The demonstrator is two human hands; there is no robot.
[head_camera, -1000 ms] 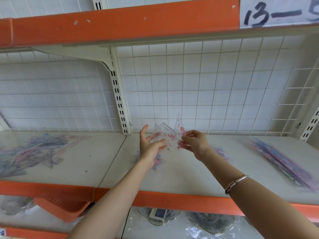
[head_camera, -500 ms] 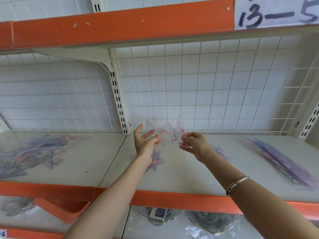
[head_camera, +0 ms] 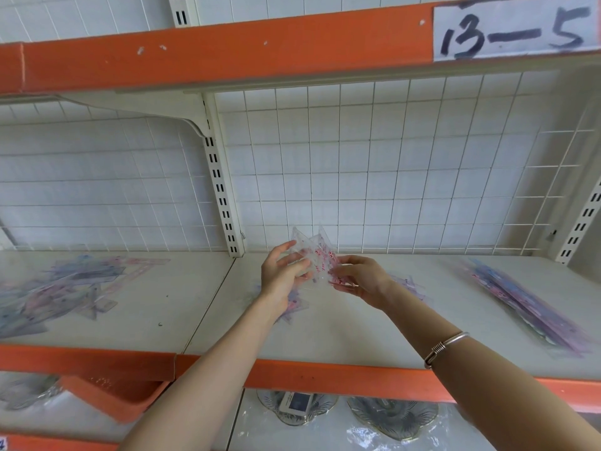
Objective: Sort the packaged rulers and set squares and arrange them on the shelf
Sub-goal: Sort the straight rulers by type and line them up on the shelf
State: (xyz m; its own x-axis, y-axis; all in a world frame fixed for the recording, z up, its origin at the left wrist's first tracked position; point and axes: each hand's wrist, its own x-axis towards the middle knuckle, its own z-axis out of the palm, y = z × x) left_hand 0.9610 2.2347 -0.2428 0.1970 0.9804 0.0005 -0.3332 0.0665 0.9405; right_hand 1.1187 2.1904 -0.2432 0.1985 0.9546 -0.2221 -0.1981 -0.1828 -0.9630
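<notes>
Both my hands hold a small bunch of clear packaged set squares (head_camera: 313, 252) with red print above the middle of the white shelf (head_camera: 341, 333). My left hand (head_camera: 281, 276) grips their left side with thumb and fingers. My right hand (head_camera: 361, 279) pinches their right lower edge. More clear set squares (head_camera: 292, 305) lie on the shelf beneath my left hand, and a few others (head_camera: 408, 284) lie behind my right wrist. A mixed heap of packaged rulers and set squares (head_camera: 61, 288) covers the left shelf board. A neat row of packaged rulers (head_camera: 527, 307) lies at the right.
A white wire grid (head_camera: 374, 164) backs the shelf, with a slotted upright (head_camera: 222, 187) at centre-left. An orange upper shelf edge (head_camera: 227, 50) carries a label reading 13-5 (head_camera: 514, 27). Below the orange front rail (head_camera: 325, 379), glass dishes (head_camera: 390, 418) and an orange tray (head_camera: 110, 395) sit.
Both hands have kept hold of the set squares and shifted them slightly; my left fingers have closed more around the packets' left side.
</notes>
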